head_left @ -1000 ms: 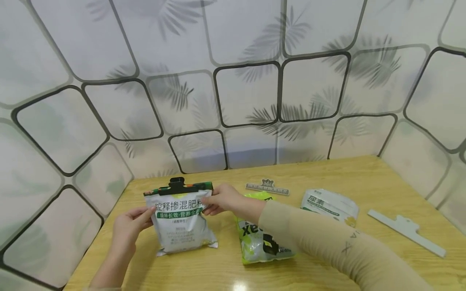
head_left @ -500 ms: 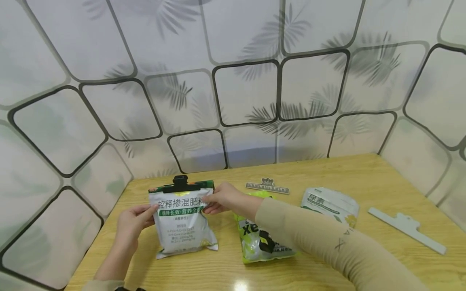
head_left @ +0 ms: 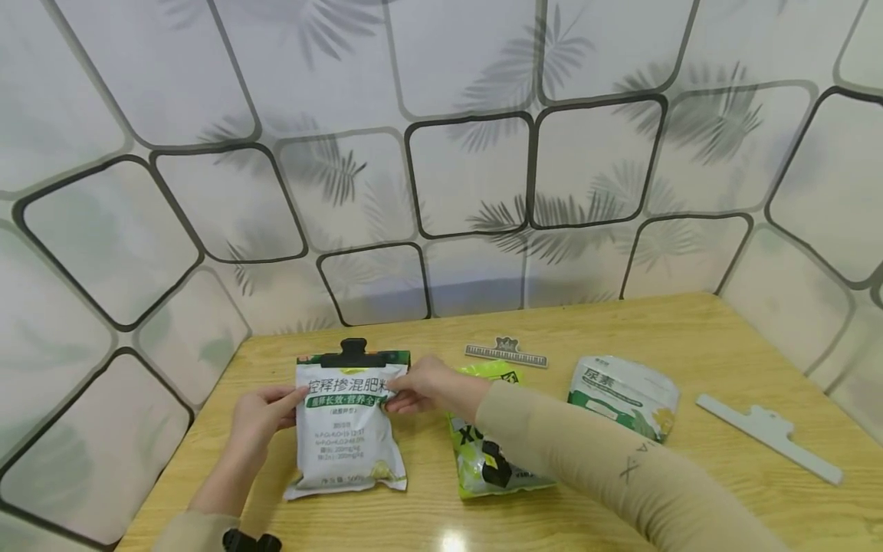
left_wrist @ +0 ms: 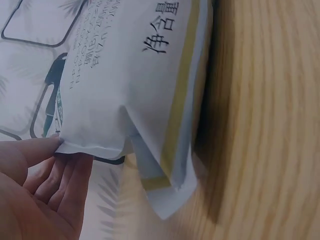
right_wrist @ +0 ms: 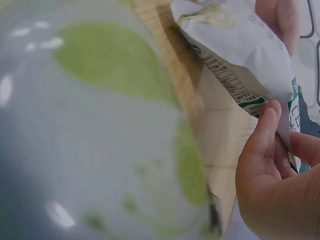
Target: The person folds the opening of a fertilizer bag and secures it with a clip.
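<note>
A white fertilizer bag (head_left: 348, 448) stands near-upright on the left of the table, its printed face toward me. Across its folded green top sits a black clip (head_left: 354, 354). My left hand (head_left: 258, 422) pinches the bag's left edge between thumb and fingers; the left wrist view shows the same left hand (left_wrist: 55, 195) at the side seam, near the bag's crimped lower corner. On the opposite edge, my right hand (head_left: 424, 383) pinches the bag at about the same height. Seen from the right wrist, thumb and fingers of the right hand (right_wrist: 275, 185) close on the side seam.
Right of the bag lies a lime-green and white bag (head_left: 483, 460), partly behind my right sleeve. Farther right are a white and green bag (head_left: 624, 395) and a pale long clip (head_left: 769, 437). A ruler-patterned clip (head_left: 507, 353) lies at the back. Patterned walls (head_left: 469, 184) enclose the table.
The bag's top and its clip have shifted right and become more level, and the bag stands straighter. My left hand has moved right with it; the right hand has barely moved.
</note>
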Motion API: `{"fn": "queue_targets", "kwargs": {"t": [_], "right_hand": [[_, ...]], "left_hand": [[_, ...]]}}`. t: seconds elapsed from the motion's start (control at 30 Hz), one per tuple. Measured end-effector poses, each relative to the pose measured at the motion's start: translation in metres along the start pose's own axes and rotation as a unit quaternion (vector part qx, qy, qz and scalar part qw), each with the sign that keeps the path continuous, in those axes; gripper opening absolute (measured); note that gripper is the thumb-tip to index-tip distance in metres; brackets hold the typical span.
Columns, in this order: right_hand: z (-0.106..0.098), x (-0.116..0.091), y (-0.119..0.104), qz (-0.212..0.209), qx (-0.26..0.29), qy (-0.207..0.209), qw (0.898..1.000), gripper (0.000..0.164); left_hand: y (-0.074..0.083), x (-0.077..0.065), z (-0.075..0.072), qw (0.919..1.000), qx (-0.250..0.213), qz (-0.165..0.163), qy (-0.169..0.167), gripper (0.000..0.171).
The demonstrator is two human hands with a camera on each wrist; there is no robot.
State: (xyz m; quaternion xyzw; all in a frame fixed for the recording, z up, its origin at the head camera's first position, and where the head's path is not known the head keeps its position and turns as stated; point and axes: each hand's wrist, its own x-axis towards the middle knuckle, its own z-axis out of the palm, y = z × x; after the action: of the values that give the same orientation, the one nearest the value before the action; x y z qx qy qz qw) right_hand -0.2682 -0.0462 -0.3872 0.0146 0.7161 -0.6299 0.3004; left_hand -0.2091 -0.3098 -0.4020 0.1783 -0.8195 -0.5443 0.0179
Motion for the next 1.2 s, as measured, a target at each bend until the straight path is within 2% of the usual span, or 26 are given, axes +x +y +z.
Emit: {"fn": "queue_targets", "kwargs": {"t": [0.23,0.43,0.73,1.0,1.2], "right_hand": [[0.003,0.005,0.008,0.012,0.016,-0.001,1.0,0.015],[0.004,0.006,0.01,0.015,0.004,-0.003,1.0,0.011],[0.004,0.007,0.007,0.021,-0.042,0.008,0.999,0.01],[0.006,0.01,0.007,0.012,-0.075,0.03,0.997,0.008],[0.009,0.011,0.009,0.011,-0.09,0.037,0.995,0.007]], "left_hand": [[-0.004,0.009,0.001,0.9988,0.043,-0.011,-0.023,0.045],[-0.006,0.014,0.002,0.9982,0.045,-0.018,-0.036,0.044],[-0.006,0.015,0.004,0.997,0.05,-0.011,-0.057,0.044],[-0.008,0.017,0.005,0.9949,0.081,-0.01,-0.06,0.046],[-0.011,0.019,0.005,0.9945,0.083,-0.006,-0.065,0.046]]}}
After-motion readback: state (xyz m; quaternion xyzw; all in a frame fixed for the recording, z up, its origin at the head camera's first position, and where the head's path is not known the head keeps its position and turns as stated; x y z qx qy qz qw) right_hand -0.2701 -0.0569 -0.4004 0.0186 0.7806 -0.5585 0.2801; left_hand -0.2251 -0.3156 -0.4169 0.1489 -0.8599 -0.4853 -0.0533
